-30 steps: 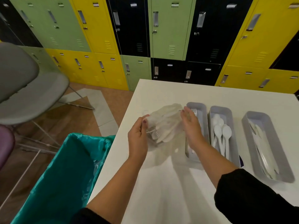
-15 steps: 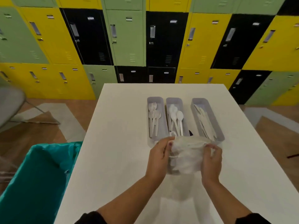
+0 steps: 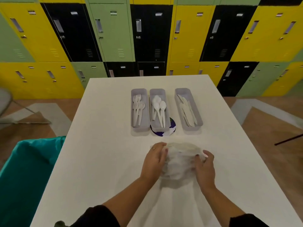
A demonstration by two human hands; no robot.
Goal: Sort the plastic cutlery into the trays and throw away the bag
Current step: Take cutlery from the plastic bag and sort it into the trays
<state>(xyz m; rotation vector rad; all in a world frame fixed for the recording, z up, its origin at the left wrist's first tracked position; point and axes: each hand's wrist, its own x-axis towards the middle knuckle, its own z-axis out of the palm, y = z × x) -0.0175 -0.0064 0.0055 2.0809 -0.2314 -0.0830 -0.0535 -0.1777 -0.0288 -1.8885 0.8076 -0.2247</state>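
A crumpled clear plastic bag lies bunched on the white table. My left hand grips its left side and my right hand grips its right side, fingers curled into the plastic. Whether cutlery is still inside is hard to tell. Farther back stand three grey trays: the left tray holds white forks, the middle tray holds white spoons, the right tray holds white knives.
A bin lined with a teal bag stands on the floor at the table's left edge. A dark round disc sits under the middle tray. Coloured lockers fill the wall behind. A grey chair is at the far left.
My view has swung from the left to face the table squarely. Both hands have drawn the bag back from the trays toward me and scrunched it into a tighter bundle.
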